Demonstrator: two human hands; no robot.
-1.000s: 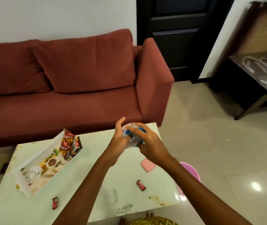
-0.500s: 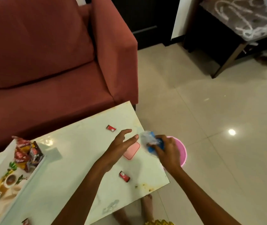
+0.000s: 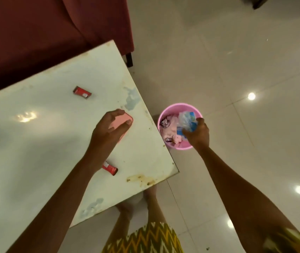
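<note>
My right hand (image 3: 198,133) grips a crumpled clear-and-blue plastic wrapper (image 3: 186,121) right over the pink bin (image 3: 165,116) on the floor beside the table. The bin holds pink scraps and shiny wrappers. My left hand (image 3: 109,129) rests over a pink phone-like case (image 3: 122,119) near the table's right edge, fingers curved around its sides. Two small red wrappers lie on the white table (image 3: 36,143): one red wrapper (image 3: 82,92) further back, the other red wrapper (image 3: 110,168) beside my left forearm.
A dark red sofa (image 3: 45,33) stands behind the table, its leg close to the far corner. Glossy pale floor tiles (image 3: 236,70) stretch to the right. My bare feet (image 3: 151,194) are at the table's near corner. The tabletop has stains near its front edge.
My right hand carried the wrapper from above the table out over the pink bin. My left hand dropped onto the pink case. The view tilted down and to the right.
</note>
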